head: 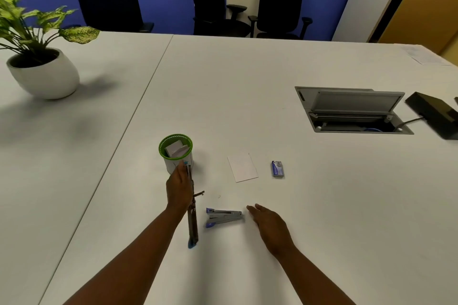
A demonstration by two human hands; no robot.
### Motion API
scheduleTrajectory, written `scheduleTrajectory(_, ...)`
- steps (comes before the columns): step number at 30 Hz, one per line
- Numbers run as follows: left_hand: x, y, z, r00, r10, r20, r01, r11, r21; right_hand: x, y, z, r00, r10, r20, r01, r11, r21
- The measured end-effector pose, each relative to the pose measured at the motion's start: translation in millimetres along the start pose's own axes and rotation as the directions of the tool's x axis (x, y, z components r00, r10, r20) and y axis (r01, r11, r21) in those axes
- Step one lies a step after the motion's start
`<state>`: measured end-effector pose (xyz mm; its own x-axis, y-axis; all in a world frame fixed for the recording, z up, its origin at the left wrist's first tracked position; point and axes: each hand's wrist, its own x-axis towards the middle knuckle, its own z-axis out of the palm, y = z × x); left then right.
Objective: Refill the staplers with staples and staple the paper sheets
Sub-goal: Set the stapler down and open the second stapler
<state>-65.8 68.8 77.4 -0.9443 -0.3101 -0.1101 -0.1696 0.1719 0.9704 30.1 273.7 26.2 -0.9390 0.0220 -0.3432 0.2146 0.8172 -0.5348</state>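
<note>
Two bare forearms reach up from the bottom edge of the frame. At lower centre the left hand (179, 189) grips an opened stapler (192, 215), its long dark body running up and down the frame. To its right a second stapler (223, 216) lies shut on the table (247, 82), just beside the right hand (269, 225), whose fingers are straight and hold nothing. Above sit a green-rimmed cup (176, 153) with paper inside, a white sheet (242, 167) and a small staple box (277, 168).
</note>
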Motion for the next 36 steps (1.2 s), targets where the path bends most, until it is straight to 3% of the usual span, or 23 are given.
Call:
scheduleTrajectory(2, -0.1, 1.2, 0.2, 0.996, -0.075, -0.039, 0.072, 0.995, -0.073, -0.7, 8.4, 5.2, 0.996, -0.084, 0.017, 0.086, 0.989, -0.122)
scheduleTrajectory(6, 2.0, 0.9, -1.0, 0.983, -0.183, -0.035, 0.174, 0.969, -0.178, -0.2, 14.8, 5.6, 0.986, -0.167, 0.014, 0.168, 0.977, -0.131)
scheduleTrajectory(11, 5.2, -0.3, 0.1, 0.956, -0.292, -0.019, 0.278, 0.926, -0.255, 6.3, -4.3, -0.4, 0.972, -0.102, -0.211, 0.159, 0.948, 0.274)
scheduleTrajectory(14, 6.2, 2.9, 4.0, 0.941, -0.339, 0.01, 0.325, 0.892, -0.313, 10.9, -24.3, -8.3, 0.992, -0.128, -0.024, 0.122, 0.859, 0.498)
scheduleTrajectory(16, 6.5, 6.2, 5.7, 0.925, -0.38, 0.025, 0.363, 0.861, -0.355, 12.0, -36.9, -13.5, 0.96, -0.215, 0.182, 0.086, 0.838, 0.539)
scheduleTrajectory(18, 6.1, 8.9, 6.5, 0.903, -0.426, 0.045, 0.409, 0.827, -0.385, 11.7, -47.0, -17.9, 0.921, -0.269, 0.282, 0.052, 0.802, 0.595)
scheduleTrajectory(23, 6.1, 11.7, 4.9, 0.89, -0.445, 0.097, 0.445, 0.806, -0.391, 7.5, -66.5, -39.2, 0.941, -0.316, 0.125, 0.076, 0.554, 0.829)
scheduleTrajectory(25, 5.8, 13.2, 5.8, 0.892, -0.439, 0.106, 0.444, 0.809, -0.385, 5.5, -75.4, -48.9, 0.935, -0.344, 0.087, 0.11, 0.514, 0.851)
scheduleTrajectory(28, 3.3, 16.6, 8.2, 0.902, -0.41, 0.137, 0.43, 0.818, -0.381, 3.9, -84.2, -64.3, 0.891, -0.432, 0.141, 0.143, 0.561, 0.815)
scheduleTrajectory(31, 1.1, 20.6, 9.4, 0.932, -0.335, 0.138, 0.362, 0.838, -0.408, 4.5, -81.4, -83.2, 0.831, -0.507, 0.229, 0.029, 0.45, 0.893)
scheduleTrajectory(33, -1.1, 22.6, 9.7, 0.956, -0.255, 0.142, 0.292, 0.861, -0.417, 4.2, -83.1, -88.2, 0.878, -0.444, 0.18, 0.065, 0.483, 0.873)
scheduleTrajectory(36, -4.3, 24.2, 11.9, 0.962, -0.212, 0.173, 0.266, 0.871, -0.412, 7.1, -94.9, -77.6, 0.936, -0.338, -0.092, 0.309, 0.669, 0.676)
